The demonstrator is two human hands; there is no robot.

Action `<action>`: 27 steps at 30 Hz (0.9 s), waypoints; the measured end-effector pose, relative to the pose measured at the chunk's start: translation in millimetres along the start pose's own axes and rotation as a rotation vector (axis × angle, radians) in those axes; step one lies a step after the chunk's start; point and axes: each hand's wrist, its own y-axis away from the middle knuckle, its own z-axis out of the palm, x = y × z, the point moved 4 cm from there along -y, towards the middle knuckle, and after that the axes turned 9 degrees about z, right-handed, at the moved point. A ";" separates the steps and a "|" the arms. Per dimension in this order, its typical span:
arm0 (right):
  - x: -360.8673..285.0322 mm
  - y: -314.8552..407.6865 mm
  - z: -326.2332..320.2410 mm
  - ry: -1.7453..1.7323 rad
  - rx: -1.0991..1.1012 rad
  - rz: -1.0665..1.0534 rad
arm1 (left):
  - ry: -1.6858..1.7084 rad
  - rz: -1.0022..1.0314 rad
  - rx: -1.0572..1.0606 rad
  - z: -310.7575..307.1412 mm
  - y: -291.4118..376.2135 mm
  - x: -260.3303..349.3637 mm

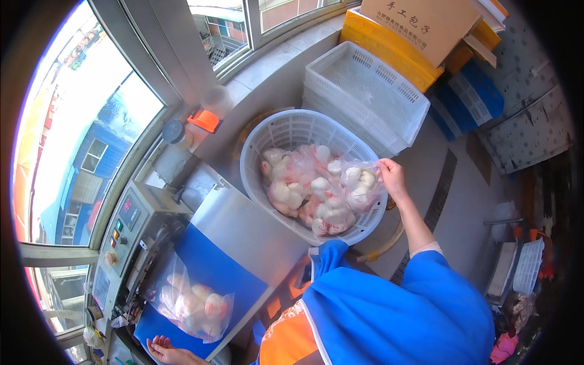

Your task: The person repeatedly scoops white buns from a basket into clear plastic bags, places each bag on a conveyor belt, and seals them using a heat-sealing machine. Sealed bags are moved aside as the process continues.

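My right hand [391, 175] pinches the top edge of a clear plastic bag of white buns [363, 185] at the right side of a round white plastic basket [260, 132]. Several more bags of buns [326, 196] with red print lie in that basket. At the bottom left, my left hand [166, 350] is held with its fingers apart and nothing in them, beside the blue conveyor belt [219, 255]. Another clear bag of buns [194, 305] lies on the belt, its upper end against the band sealing machine [150, 251].
Stacked white plastic crates [365, 91] stand behind the basket, with a yellow crate [388, 50] and a cardboard box [419, 27] beyond. A metal plate [246, 228] lies between belt and basket. Jars [175, 132] and an orange tape dispenser [204, 120] sit by the window.
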 end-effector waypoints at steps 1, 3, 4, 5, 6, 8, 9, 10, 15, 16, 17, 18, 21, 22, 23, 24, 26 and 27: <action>-41.3 12.5 -0.6 -0.020 -0.061 -0.020 | -0.042 0.071 -0.002 9.1 7.0 23.1; -110.2 42.9 0.3 -0.071 -0.202 -0.049 | -0.121 0.207 -0.008 35.6 28.1 71.2; -140.2 57.9 2.0 -0.093 -0.278 -0.068 | -0.069 0.253 -0.088 51.4 41.3 86.9; -163.9 71.3 -3.7 -0.186 -0.310 -0.091 | -0.010 0.308 -0.181 74.6 52.3 106.2; -188.8 84.1 1.3 -0.270 -0.376 -0.123 | -0.031 0.430 -0.291 87.0 69.8 117.4; -229.5 109.3 10.8 -0.420 -0.497 -0.163 | 0.196 0.437 -0.570 121.8 111.2 166.9; -245.1 121.9 14.1 -0.484 -0.543 -0.171 | 0.460 0.319 -0.735 146.1 131.7 202.3; -257.0 133.4 17.7 -0.557 -0.592 -0.172 | 0.462 0.450 -0.830 163.9 141.0 222.8; -267.2 189.5 69.6 -0.662 -0.816 -0.096 | 0.406 1.100 -0.977 200.6 171.7 325.7; -265.2 201.1 88.0 -0.654 -0.845 -0.060 | 0.322 1.164 -1.043 202.4 174.2 332.8; -260.4 208.3 102.1 -0.645 -0.873 -0.024 | 0.236 1.224 -1.110 203.4 175.5 335.3; -250.8 210.4 117.1 -0.594 -0.963 -0.016 | 0.120 1.228 -1.118 206.4 174.3 327.0; -240.7 212.3 135.5 -0.544 -1.048 0.062 | -0.042 1.288 -1.149 179.2 158.9 302.2; -246.0 214.4 132.9 -0.351 -1.095 -0.069 | -0.045 1.340 -1.023 168.2 154.6 307.9; -252.0 214.5 131.5 -0.201 -1.157 -0.138 | -0.103 1.359 -0.993 156.5 153.0 308.0; -259.5 213.3 127.6 -0.057 -1.209 -0.209 | -0.159 1.385 -0.966 143.0 153.1 308.7; -290.2 219.5 121.8 0.154 -1.169 -0.412 | -0.180 1.392 -0.952 125.1 149.6 306.6; -304.0 217.0 122.3 0.167 -1.076 -0.705 | -0.170 1.413 -0.958 122.1 147.8 307.4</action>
